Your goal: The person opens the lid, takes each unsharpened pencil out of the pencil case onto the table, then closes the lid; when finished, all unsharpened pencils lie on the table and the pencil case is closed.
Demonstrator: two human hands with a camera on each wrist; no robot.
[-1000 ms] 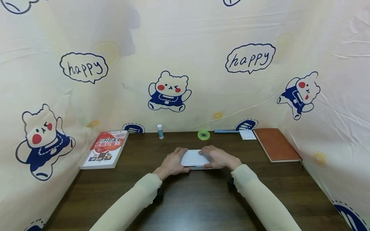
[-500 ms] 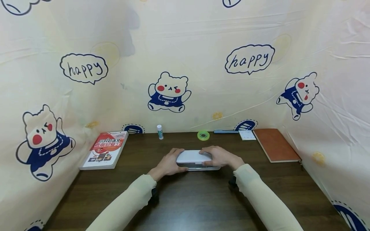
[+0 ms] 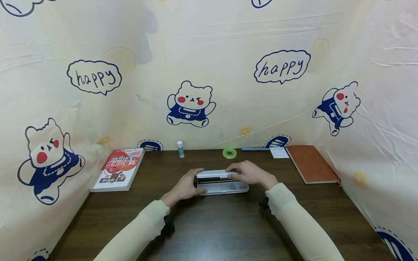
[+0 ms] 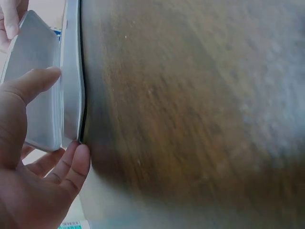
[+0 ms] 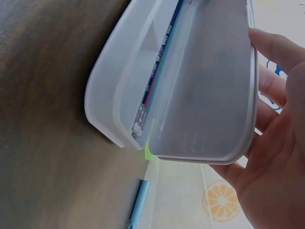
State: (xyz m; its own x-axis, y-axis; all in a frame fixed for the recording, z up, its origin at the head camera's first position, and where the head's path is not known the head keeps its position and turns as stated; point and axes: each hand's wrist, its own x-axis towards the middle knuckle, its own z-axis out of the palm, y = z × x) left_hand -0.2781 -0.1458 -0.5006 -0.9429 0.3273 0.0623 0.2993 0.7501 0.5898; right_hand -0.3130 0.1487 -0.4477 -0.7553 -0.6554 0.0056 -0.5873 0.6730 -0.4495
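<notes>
A white translucent pencil case [image 3: 225, 187] lies in the middle of the dark wooden table [image 3: 222, 228], its lid [image 3: 213, 174] raised part way. My left hand [image 3: 187, 185] grips the case's left end, with the thumb [image 4: 33, 81] on the lid and the fingers [image 4: 76, 164] under the base's end. My right hand [image 3: 245, 172] holds the lid's right part, and the lid [image 5: 214, 95] rests against its fingers [image 5: 274, 45]. Inside the base [image 5: 119, 81] lies a dark pencil [image 5: 159, 71] with a silver end.
A red-covered book [image 3: 119, 168] lies at the back left, a brown notebook [image 3: 311, 163] at the back right. Along the back edge stand a small glue stick [image 3: 180, 149], a green tape roll [image 3: 230, 153], a blue pen [image 3: 255, 148] and a white card [image 3: 279, 152]. Printed curtains enclose three sides.
The case was closed a second ago. Its lid has since swung up and back under my right hand, exposing the inside, while my left hand keeps hold of the left end.
</notes>
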